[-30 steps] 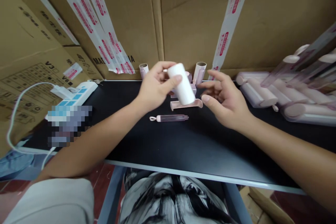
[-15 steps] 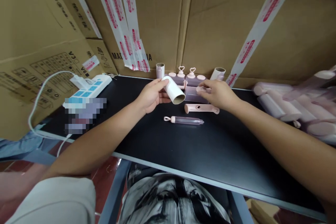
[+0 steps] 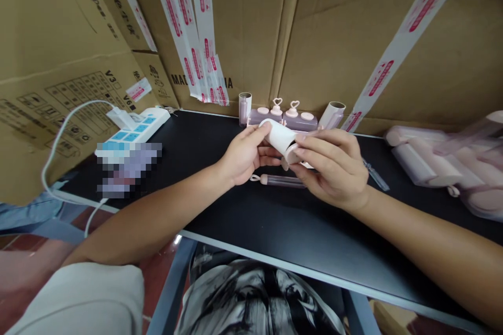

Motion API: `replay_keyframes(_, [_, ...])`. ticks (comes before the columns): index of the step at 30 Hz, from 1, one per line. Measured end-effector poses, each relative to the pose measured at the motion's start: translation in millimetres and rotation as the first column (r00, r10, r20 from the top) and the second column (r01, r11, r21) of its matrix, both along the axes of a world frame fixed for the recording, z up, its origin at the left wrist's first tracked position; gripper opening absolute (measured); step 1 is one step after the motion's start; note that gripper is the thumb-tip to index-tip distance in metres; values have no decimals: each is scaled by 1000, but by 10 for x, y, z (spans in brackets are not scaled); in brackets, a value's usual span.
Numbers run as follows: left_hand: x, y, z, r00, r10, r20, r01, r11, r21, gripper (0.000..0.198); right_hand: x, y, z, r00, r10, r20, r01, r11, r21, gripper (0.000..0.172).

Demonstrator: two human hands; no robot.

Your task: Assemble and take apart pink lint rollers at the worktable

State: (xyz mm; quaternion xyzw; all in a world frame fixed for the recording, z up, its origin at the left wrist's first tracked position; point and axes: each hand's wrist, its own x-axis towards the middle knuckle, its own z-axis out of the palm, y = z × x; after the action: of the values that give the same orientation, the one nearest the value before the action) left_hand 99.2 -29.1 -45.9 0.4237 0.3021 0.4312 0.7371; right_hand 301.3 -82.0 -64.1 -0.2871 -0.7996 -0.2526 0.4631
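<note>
My left hand is closed round a white paper roll, held just above the black table. My right hand is closed on a pink handle piece and presses it against the roll's near end; most of that piece is hidden by my fingers. A clear pink tube with a loop end lies on the table right under both hands. A thin clear strip lies just right of my right hand.
A pink holder with heart-shaped caps and two small rolls stand at the back. Finished pink rollers pile up at the right. A white power strip sits at the left. Taped cardboard boxes wall the back.
My right hand left the holder at the back, picked the pink handle piece off the table and brought it to the roll's end. My left hand shifted the roll slightly right.
</note>
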Motion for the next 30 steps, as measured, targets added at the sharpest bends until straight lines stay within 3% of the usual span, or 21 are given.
replay_keyframes(10, [-29, 46, -34, 1000, -27, -10, 27, 1000, -16, 22, -16, -2, 19, 999, 46, -17, -47, 998, -42, 47])
replay_keyframes(15, [-26, 25, -54, 999, -47, -10, 47, 999, -15, 23, -24, -37, -3, 985, 166, -50, -172, 973, -152, 47])
replay_keyframes(19, [-15, -5, -51, 996, -91, -5, 91, 996, -4, 20, -33, -20, -55, 933, 204, -296, -303, 889, -342, 64])
replay_keyframes(21, [-11, -29, -52, 992, -128, -14, 129, 992, 9, 23, -32, 6, -73, 889, 222, -400, -406, 786, -466, 86])
replay_keyframes(24, [-11, -69, -70, 979, -202, -29, 203, 978, 37, 34, -18, 32, -86, 882, 254, -397, -459, 652, -603, 110])
replay_keyframes(26, [-9, -93, -92, 974, -226, -29, 227, 972, 55, 41, -8, 34, -96, 898, 258, -355, -435, 642, -632, 114])
replay_keyframes(30, [0, -92, -152, 968, -248, -35, 250, 961, 113, 49, 17, 35, -105, 917, 253, -308, -392, 708, -587, 109])
